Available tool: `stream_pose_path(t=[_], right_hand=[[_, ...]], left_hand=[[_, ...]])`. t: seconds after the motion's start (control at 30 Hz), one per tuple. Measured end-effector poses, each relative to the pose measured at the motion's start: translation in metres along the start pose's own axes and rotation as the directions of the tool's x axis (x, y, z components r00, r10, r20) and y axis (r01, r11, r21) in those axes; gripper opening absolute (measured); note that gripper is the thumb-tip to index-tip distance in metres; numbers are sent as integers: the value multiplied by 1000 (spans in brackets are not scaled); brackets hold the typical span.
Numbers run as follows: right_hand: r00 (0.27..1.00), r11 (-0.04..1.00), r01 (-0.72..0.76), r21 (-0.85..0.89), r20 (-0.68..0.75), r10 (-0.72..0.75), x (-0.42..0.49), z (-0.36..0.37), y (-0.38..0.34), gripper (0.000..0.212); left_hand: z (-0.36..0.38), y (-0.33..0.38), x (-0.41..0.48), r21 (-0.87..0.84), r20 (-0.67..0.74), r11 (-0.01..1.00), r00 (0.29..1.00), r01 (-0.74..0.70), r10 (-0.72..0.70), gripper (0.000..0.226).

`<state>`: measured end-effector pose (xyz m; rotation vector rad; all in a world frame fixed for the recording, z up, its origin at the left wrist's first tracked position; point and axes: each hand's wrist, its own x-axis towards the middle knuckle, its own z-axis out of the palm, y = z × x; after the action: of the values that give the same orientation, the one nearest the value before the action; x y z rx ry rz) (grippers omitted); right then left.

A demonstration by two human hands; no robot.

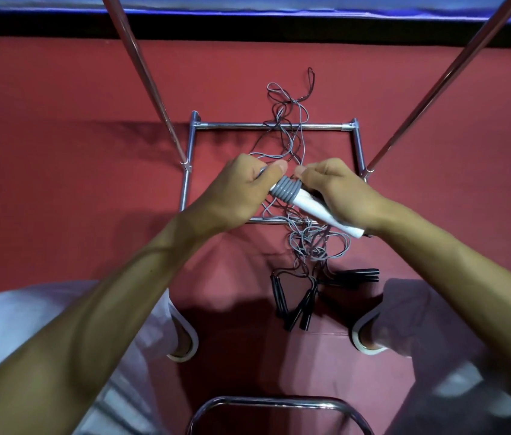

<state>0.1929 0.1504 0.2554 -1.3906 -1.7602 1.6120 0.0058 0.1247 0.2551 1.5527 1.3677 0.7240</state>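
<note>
Left hand (247, 186): fingers curled round the upper-left end of the handle, thumb laid along the top, its tip by the coil.
Right hand (338, 193): closed over the white part of the handle, thumb tip at the coil's right edge; it may also be pinching a strand, but the fingers hide that.
Handle (320, 210): white, held off the ground between both hands, slanting from upper left down to lower right; its lower end sticks out under the right wrist.
Coil (285, 191): grey turns, tight and side by side, round the handle in the gap between the two hands.
Cord (313, 243): loose grey and dark strands hang from the hands, tangled on the cloth below and trailing away across the frame's far bar.
Black handles (298, 306): several lying together on the cloth, nearer the person than the tangle.
Frame (273, 126): square of metal tube lying flat beneath the hands.
Poles (147, 83): two, rising aslant from the frame's sides.
Cloth (75, 152): red, wrinkled, under everything.
Rail (279, 403): curved metal tube at the bottom edge, between the knees.
</note>
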Motion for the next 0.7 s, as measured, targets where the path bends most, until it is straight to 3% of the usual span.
stream_pose_path(t=[0.13,0.23,0.47,0.7], right_hand=[[970,929,153,-336,-127,-206,4,3,1,43],[953,915,164,-369,-181,-244,10,5,-1,44],[991,996,83,10,-105,-82,20,2,-7,36],[999,939,-7,344,-44,24,21,0,-15,40]], left_hand=[[7,2,1,85,-78,995,996,58,-51,60],[15,7,4,98,-144,991,987,92,-77,62],[19,2,12,-102,-141,981,974,166,-179,56],[14,5,11,-203,-173,972,972,121,-157,58]])
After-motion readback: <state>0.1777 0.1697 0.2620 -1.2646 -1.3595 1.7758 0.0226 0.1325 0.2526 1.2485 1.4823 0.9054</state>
